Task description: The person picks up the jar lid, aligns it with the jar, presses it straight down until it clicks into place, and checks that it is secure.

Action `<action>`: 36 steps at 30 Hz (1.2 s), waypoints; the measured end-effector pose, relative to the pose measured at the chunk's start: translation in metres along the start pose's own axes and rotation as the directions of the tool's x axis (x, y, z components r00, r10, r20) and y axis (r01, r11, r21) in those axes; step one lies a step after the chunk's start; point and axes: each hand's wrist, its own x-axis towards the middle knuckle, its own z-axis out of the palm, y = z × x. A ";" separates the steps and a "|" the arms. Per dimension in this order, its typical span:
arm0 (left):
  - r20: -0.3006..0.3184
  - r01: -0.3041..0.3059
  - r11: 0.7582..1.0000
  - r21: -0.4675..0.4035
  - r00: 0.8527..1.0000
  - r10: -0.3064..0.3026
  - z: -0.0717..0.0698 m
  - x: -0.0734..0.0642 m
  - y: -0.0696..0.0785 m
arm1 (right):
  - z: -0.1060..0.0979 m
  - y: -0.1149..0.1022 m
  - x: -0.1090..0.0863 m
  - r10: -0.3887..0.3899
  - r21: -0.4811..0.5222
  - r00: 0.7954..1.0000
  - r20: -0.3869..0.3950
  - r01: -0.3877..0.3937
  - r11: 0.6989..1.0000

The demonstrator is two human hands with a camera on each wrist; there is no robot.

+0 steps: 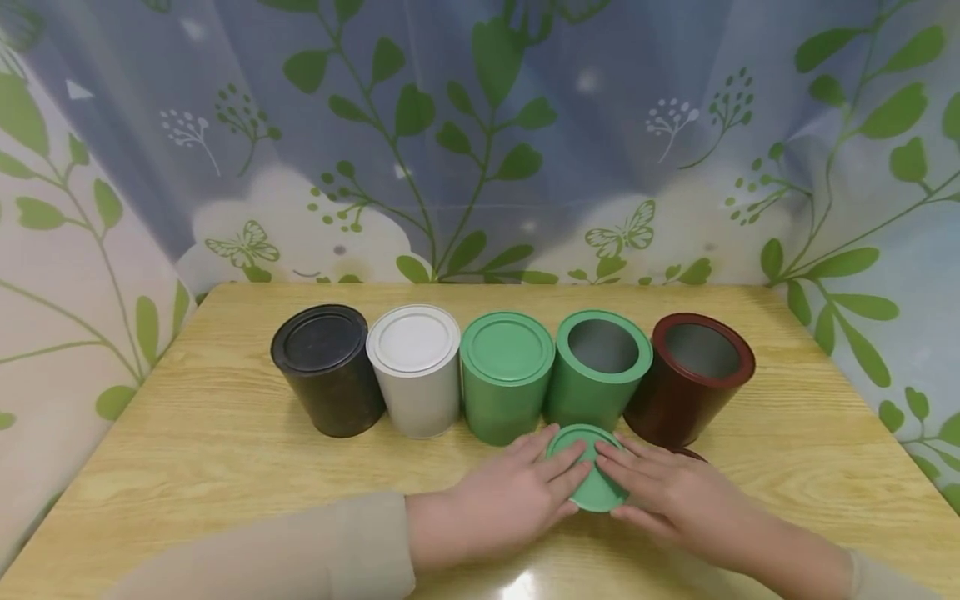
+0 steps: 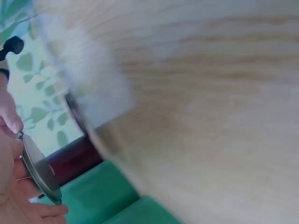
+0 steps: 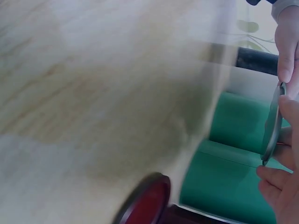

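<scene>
1. Holding a green lid [image 1: 598, 492] up off the wooden table [image 1: 225, 475] with both hands, just in front of the open green can [image 1: 588, 404]. Pinching one side of the rim with the left hand [image 1: 510, 496], the other side with the right hand [image 1: 678, 496]. Cannot tell the strength of the squeeze.
2. Could drop the green lid, because of a loose pinch on a thin, smooth rim. Might clatter onto the table, or even roll away.
3. Could tip the green lid crooked, by lifting more with one hand than with the other. Might go on lopsided over the open green can, with a gap at one side.
4. Could shove the open green can back or over, by bumping into the front of it. Might jolt the closed green can [image 1: 506, 408] or the open dark red can [image 1: 667, 408] too, because of standing so close together.
5. Could brush the dark red lid [image 3: 149, 201] across the table with the right hand, because of lying so near and half hidden.
6. Could mix up the two open cans, from looking so alike on top except in color.
7. Could nip fingertips under the rim, by pressing down too soon.
</scene>
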 end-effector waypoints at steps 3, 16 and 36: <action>-0.046 0.008 1.000 -0.024 0.999 -0.009 -0.010 0.002 -0.005 | -0.009 0.000 0.004 0.013 0.009 1.000 -0.019 -0.013 1.000; -0.165 0.005 1.000 -0.029 0.986 -0.010 -0.040 0.016 -0.028 | -0.029 0.015 0.021 -0.062 0.055 0.979 -0.192 0.074 0.996; 0.080 0.007 0.999 -0.048 0.997 -0.004 -0.040 0.051 -0.052 | -0.040 0.034 0.029 0.212 0.069 0.974 0.079 -0.217 0.974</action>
